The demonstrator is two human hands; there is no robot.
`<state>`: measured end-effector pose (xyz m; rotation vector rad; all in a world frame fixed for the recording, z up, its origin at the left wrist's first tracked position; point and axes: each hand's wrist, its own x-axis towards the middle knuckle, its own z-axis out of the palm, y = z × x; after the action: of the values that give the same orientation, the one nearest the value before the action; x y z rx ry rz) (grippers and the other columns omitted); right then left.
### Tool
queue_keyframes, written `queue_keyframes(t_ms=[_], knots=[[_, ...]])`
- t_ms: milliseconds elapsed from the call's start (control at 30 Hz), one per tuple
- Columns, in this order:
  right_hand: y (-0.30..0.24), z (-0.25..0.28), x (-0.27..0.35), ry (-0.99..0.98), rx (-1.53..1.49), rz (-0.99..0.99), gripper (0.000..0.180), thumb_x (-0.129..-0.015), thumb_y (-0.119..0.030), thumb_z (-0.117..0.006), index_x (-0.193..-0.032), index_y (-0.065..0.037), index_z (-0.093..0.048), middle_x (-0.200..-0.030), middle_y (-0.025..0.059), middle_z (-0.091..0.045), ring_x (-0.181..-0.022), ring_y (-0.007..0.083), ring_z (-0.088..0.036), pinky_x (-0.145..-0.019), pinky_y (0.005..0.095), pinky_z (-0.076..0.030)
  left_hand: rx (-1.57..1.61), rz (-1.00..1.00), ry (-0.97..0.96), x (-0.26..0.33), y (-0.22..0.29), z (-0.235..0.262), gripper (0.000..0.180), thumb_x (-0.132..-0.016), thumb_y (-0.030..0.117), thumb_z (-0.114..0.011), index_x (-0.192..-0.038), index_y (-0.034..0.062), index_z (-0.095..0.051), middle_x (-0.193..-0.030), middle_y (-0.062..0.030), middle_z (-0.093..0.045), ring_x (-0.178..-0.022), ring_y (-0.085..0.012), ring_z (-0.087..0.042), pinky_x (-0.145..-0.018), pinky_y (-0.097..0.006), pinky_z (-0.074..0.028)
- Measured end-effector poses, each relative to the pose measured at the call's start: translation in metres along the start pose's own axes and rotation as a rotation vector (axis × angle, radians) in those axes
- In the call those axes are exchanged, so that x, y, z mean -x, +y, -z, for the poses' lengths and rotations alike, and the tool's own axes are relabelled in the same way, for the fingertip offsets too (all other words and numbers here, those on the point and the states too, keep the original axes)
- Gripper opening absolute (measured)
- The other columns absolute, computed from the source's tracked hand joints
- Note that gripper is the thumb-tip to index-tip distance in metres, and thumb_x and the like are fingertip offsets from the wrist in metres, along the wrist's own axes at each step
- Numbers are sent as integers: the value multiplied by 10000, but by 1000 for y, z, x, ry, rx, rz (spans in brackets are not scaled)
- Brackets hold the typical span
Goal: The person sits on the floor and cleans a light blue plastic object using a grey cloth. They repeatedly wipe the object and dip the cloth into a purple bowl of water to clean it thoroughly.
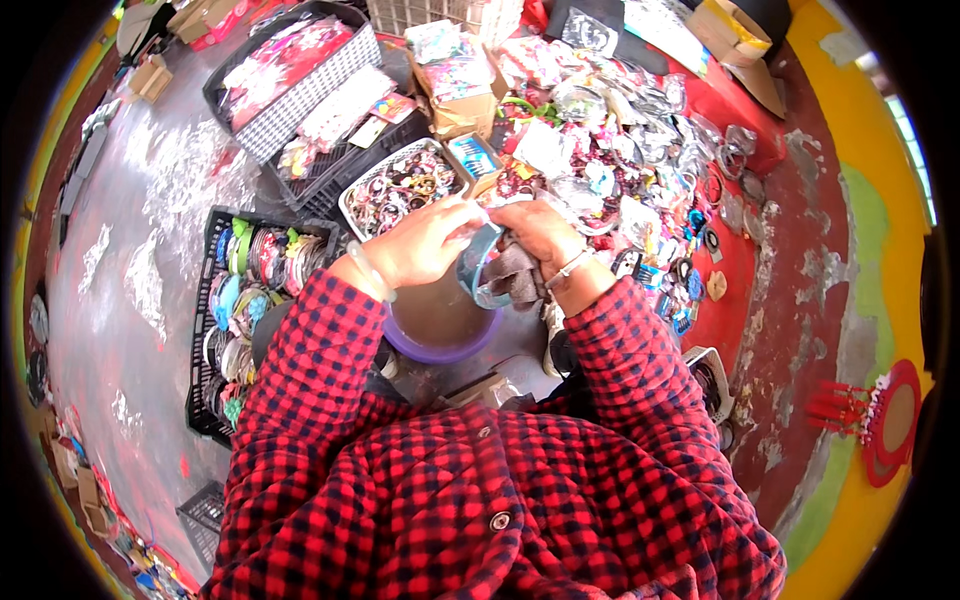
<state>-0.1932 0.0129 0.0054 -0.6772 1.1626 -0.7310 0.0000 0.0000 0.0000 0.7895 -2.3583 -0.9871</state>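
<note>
Both my hands are raised over a purple basin (440,350) of murky, brownish water. Between them is a light blue curved band (478,252), which looks like a headband. My left hand (422,242) has its fingers closed at the band's upper end. On the other side, my right hand (540,236) is closed on the band and on a crumpled grey-brown cloth (514,278). The cloth hangs below the right fingers, against the inner side of the band. My fingertips partly hide where the band is gripped.
A white tub (348,205) of hair accessories stands beyond the basin. At left is a black crate (200,370) packed with headbands. Wrapped accessories (600,130) lie heaped on red cloth (722,300) at right. A patterned basket (310,85) stands at far left.
</note>
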Motion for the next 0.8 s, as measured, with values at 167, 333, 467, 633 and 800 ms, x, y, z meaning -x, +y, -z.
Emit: queue_keyframes(t_ms=[167, 333, 467, 633, 800], knots=[[4, -1, -9, 119, 60, 30, 147, -787, -149, -612, -772, -3, -623, -628, 59, -586, -501, 152, -558, -458, 279, -438, -26, -103, 104, -2, -3, 2, 129, -781, 15, -549, -910, 24, -558, -881, -127, -532, -827, -298, -538, -733, -355, -451], [7, 8, -15, 131, 44, 6, 172, -797, -169, -608, -775, 1, -620, -620, 65, -587, -462, 154, -545, -423, 287, -431, 23, -91, 138, -4, 4, -5, 88, -780, 42, -578, -867, 31, -573, -841, -108, -530, -778, -274, -542, -698, -338, -452], [22, 15, -28, 141, 194, 77, 286, -802, -265, -611, -797, 21, -626, -659, 50, -590, -567, 131, -543, -512, 305, -427, 87, 8, 45, -4, 7, -7, 99, -753, 9, -611, -843, 35, -577, -799, -71, -513, -746, -220, -531, -691, -305, -440], [31, 15, -36, 163, 227, 170, 285, -804, -264, -612, -810, 21, -626, -662, 54, -593, -568, 139, -538, -521, 301, -434, 6, -256, 93, -7, 6, -11, 102, -734, 18, -638, -810, 48, -577, -824, -57, -531, -789, -234, -532, -723, -326, -432], [19, 16, -38, 221, -4, 125, 213, -790, -201, -605, -810, 10, -629, -704, 69, -608, -596, 153, -557, -555, 305, -449, -20, -329, 136, -4, 15, -12, 94, -736, 39, -619, -822, 49, -583, -864, -72, -568, -841, -285, -533, -748, -360, -434]])
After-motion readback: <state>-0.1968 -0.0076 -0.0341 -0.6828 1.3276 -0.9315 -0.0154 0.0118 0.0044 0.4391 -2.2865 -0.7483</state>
